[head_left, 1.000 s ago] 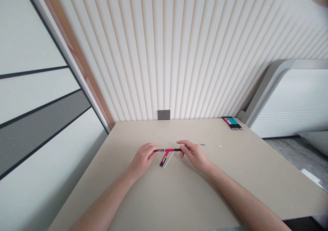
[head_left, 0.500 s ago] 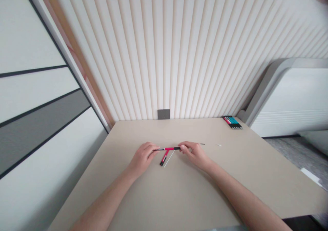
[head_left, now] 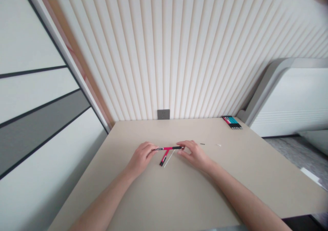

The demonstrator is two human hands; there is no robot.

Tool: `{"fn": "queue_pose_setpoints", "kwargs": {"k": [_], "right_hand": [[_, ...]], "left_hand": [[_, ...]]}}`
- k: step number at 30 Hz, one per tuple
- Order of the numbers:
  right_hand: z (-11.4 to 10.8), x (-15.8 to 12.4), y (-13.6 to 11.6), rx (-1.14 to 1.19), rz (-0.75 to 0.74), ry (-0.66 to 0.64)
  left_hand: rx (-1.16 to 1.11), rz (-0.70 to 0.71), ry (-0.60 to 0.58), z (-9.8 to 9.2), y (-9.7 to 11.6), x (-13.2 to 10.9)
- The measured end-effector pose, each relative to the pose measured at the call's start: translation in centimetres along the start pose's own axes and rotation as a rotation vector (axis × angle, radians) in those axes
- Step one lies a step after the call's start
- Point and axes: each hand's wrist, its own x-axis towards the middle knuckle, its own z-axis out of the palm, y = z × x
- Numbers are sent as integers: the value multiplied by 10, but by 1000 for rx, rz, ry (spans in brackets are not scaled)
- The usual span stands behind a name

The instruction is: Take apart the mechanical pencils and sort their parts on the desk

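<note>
A red-and-black pen (head_left: 168,148) is held level above the table, its black grip end to the right. My left hand (head_left: 142,157) is closed on its left end, thumb and fingers pinching it. At the other end, my right hand (head_left: 192,153) has its forefinger and thumb around the black grip, with the pointed tip showing between them. Just below lies a second red-and-black pen part (head_left: 163,158) on the table. Beside it rests a thin white refill-like stick (head_left: 169,159).
A small dark thin piece (head_left: 202,144) and a small white piece (head_left: 218,145) lie right of my right hand on the beige table (head_left: 164,196). Several pens (head_left: 232,122), teal and red, sit in a row at the back right corner. A ribbed wall with a socket (head_left: 163,114) stands behind.
My right thumb and forefinger have shifted slightly left along the grip and loosened, so the pen's tip now shows. My left hand has hardly moved.
</note>
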Motion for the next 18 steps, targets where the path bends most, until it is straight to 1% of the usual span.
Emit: {"fn": "queue_pose_setpoints", "kwargs": {"k": [2, 5, 9, 11, 15, 18], "right_hand": [[-1, 0, -1, -6, -47, 29], [-1, -1, -1, -37, -64, 40], [3, -1, 0, -57, -27, -32], [3, -1, 0, -47, -8, -42], [0, -2, 0, -34, -56, 19], [0, -3, 0, -59, -97, 28]], "left_hand": [[-7, -2, -2, 0, -1, -1], [-11, 9, -18, 2, -1, -1], [-1, 28, -33, 2, -2, -1], [2, 25, -26, 2, -2, -1], [2, 16, -13, 1, -2, -1], [3, 25, -14, 1, -2, -1]]}}
